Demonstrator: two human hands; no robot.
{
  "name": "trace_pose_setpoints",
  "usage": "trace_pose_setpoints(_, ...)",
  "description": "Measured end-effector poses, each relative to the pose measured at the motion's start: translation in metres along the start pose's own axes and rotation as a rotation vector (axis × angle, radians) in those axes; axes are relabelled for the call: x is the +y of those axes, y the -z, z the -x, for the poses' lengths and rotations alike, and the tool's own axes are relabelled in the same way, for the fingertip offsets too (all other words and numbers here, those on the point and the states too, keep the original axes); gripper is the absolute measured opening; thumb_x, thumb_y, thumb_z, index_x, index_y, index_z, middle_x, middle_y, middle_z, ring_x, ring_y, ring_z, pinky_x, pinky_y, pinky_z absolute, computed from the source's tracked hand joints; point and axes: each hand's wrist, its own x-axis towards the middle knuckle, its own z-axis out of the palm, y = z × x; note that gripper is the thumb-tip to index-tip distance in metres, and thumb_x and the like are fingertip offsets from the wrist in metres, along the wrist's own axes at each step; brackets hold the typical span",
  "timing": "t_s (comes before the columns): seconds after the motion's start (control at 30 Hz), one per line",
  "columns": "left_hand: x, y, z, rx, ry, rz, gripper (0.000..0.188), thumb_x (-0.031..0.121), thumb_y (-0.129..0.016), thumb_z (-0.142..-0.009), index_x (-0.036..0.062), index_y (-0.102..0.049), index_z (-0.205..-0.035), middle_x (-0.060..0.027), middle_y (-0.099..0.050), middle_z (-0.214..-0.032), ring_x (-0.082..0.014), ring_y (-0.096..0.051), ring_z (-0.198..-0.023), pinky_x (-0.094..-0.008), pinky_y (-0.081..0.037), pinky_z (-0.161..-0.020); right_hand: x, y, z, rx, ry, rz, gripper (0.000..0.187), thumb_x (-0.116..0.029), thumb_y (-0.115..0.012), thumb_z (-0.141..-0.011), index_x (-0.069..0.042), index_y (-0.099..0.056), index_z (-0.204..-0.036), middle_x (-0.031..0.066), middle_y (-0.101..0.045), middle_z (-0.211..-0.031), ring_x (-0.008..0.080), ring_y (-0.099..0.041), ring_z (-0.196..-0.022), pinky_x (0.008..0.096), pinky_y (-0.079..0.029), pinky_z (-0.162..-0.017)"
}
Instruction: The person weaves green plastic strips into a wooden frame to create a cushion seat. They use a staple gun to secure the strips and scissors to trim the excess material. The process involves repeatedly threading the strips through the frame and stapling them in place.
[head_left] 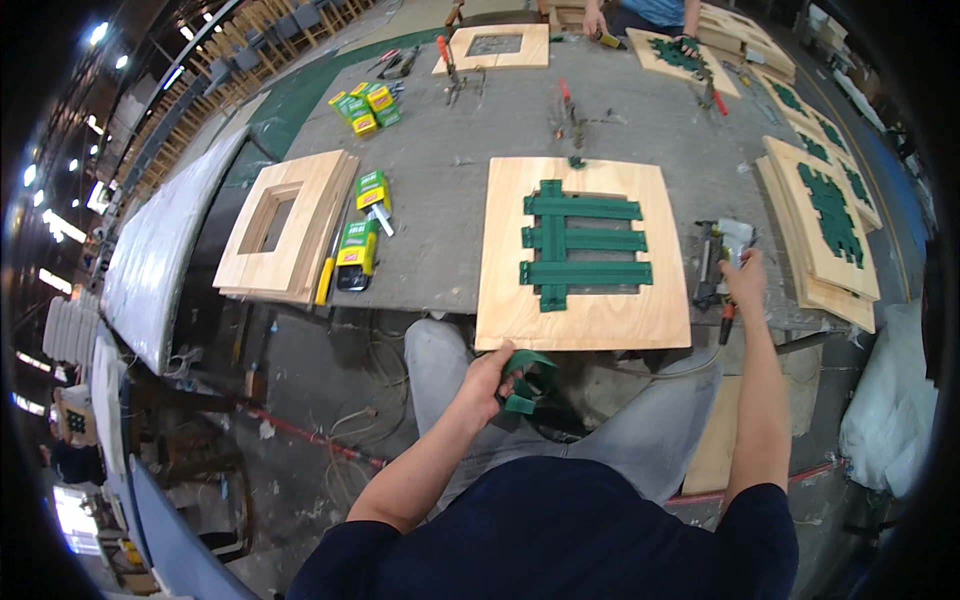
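In front of me lies a square wooden panel (506,210) with a cut-out. One upright green webbing strip (552,292) and three crosswise webbing strips (605,273) span the opening. My left hand (487,380) is closed at the panel's front edge, gripping loose green webbing strips (533,372) that hang over my lap. Right of the panel, my right hand (743,280) is closed round a grey and black staple gun (708,268) at the table surface; part of its grip is hidden by the fingers.
Left stands a stack of wooden frames (255,240), beside green and yellow boxes (358,245) and a yellow-handled tool (325,281). Webbed panels (825,215) are piled right. Across the grey table (440,130), a co-worker's hands (690,45) work at another webbed panel (715,78). Clamp-like tools (570,115) lie between.
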Motion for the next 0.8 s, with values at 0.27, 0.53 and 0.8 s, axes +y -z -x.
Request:
trace_pose_setpoints(0.27, 0.037, -0.025, 0.064, 0.033, -0.328, 0.137, 0.022, 0.027, -0.060, -0.107, 0.0089, -0.066, -0.119, -0.0019, -0.057, -0.072, -0.0105, -0.044, -0.050, -0.0266, -0.039, -0.048, -0.004, 0.006, 0.021, 0.102, 0.321, 0.124, 0.043, -0.025, -0.080, -0.086, -0.004, -0.060, -0.118, 0.0199, -0.069, -0.103, 0.0404, -0.068, -0.093, 0.0487, -0.053, -0.083)
trace_pose_setpoints(0.53, 0.082, -0.085, 0.092, -0.091, -0.497, 0.190, 0.024, 0.027, -0.062, -0.107, 0.0073, -0.064, -0.120, -0.0014, -0.055, -0.067, -0.0101, -0.044, -0.050, -0.0285, -0.041, -0.052, -0.175, -0.002, 0.211, -0.805, 0.739, -0.658, 0.072, -0.023, -0.088, -0.079, -0.004, -0.055, -0.140, 0.0194, -0.062, -0.131, 0.0343, -0.063, -0.119, 0.0400, -0.054, -0.099)
trace_pose_setpoints(0.8, 0.102, -0.071, 0.094, 0.030, -0.846, 0.139, 0.023, 0.025, -0.060, -0.108, 0.0059, -0.063, -0.120, -0.0014, -0.055, -0.068, -0.0084, -0.045, -0.051, -0.0262, -0.039, -0.049, -0.196, -0.029, 0.251, -1.555, 0.530, -1.031, 0.073, -0.031, -0.081, -0.090, 0.001, -0.049, -0.147, 0.0140, -0.059, -0.141, 0.0215, -0.055, -0.130, 0.0356, -0.042, -0.112)
